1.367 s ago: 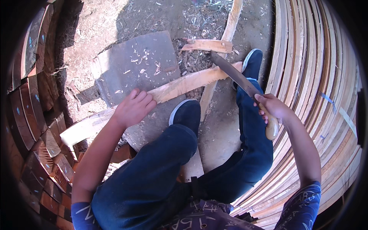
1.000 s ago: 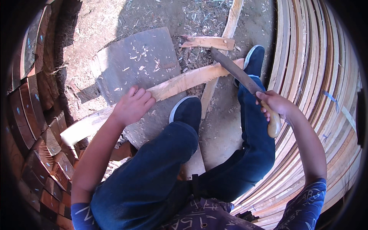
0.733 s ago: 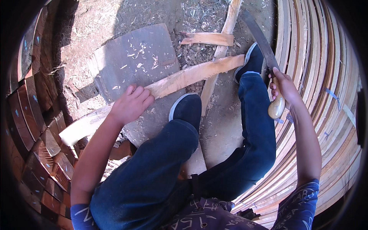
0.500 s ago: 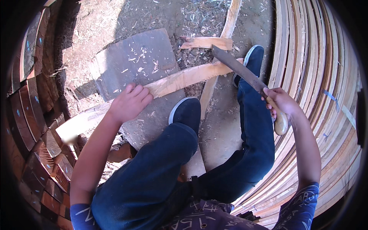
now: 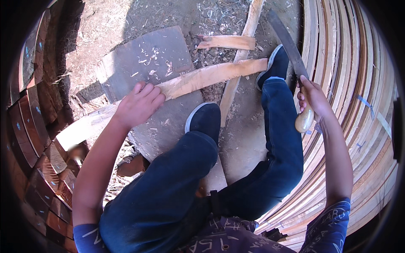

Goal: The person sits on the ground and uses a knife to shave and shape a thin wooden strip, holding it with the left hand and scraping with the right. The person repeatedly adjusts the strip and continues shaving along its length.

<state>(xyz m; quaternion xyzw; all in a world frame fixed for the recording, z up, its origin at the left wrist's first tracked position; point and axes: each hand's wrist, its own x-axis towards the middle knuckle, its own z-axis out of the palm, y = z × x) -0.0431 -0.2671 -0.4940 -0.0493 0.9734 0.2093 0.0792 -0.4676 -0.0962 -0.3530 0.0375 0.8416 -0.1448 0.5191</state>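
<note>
My left hand [image 5: 141, 104] is closed around a long, pale wooden plank [image 5: 211, 78] that crosses in front of my legs. The plank's far right end rests against my right shoe [image 5: 276, 66], and its left end reaches the lower left. My right hand [image 5: 314, 99] grips the light wooden handle of a machete [image 5: 289, 44]. Its dark blade is raised, pointing up and away from me, apart from the plank. Beneath the plank lies a wide grey board [image 5: 147, 57] scattered with curled shavings.
Long sawn boards [image 5: 333, 55] are stacked along my right side. Dark timber pieces [image 5: 27, 126] are piled at the left. A short wood offcut [image 5: 228, 42] lies across a narrow strip [image 5: 230, 99] beyond the plank. Shavings cover the ground.
The machete has swung up and to the right, away from the plank's right end. My left hand and the plank have shifted only slightly.
</note>
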